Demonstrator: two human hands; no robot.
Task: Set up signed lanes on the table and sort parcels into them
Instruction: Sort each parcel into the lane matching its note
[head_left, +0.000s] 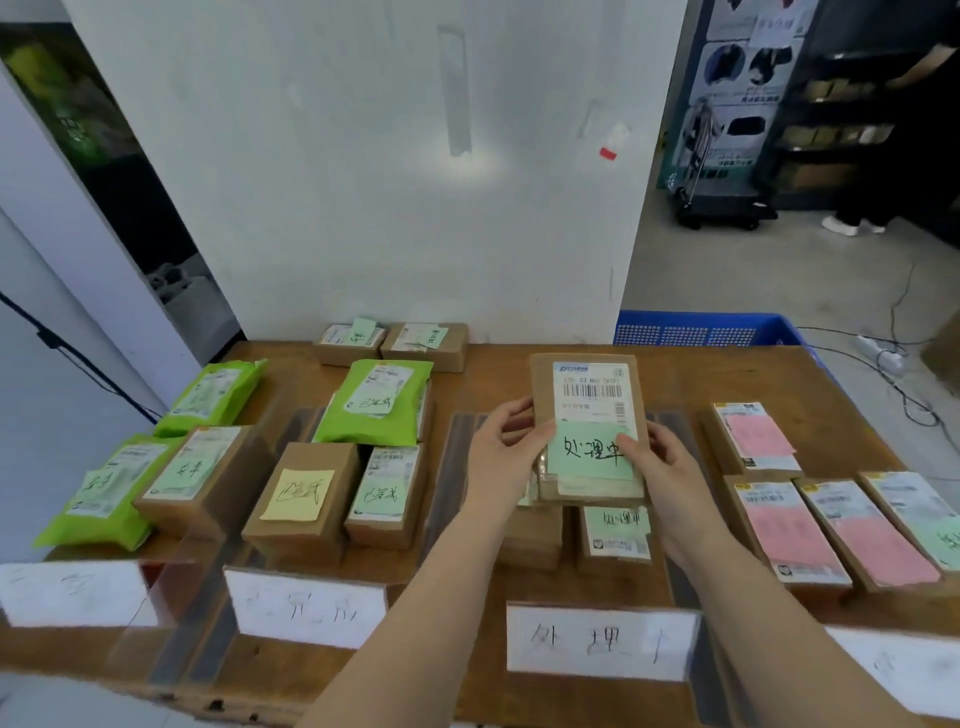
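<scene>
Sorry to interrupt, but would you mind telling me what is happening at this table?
A person is sorting parcels into signed lanes on a wooden table. Both hands, left hand and right hand, hold a brown box with a green note above the third lane's sign. Other noted parcels already lie in that lane and its neighbours.

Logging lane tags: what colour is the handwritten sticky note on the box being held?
Pale green, on the brown cardboard box; sticky note clearest in the head view.
</scene>
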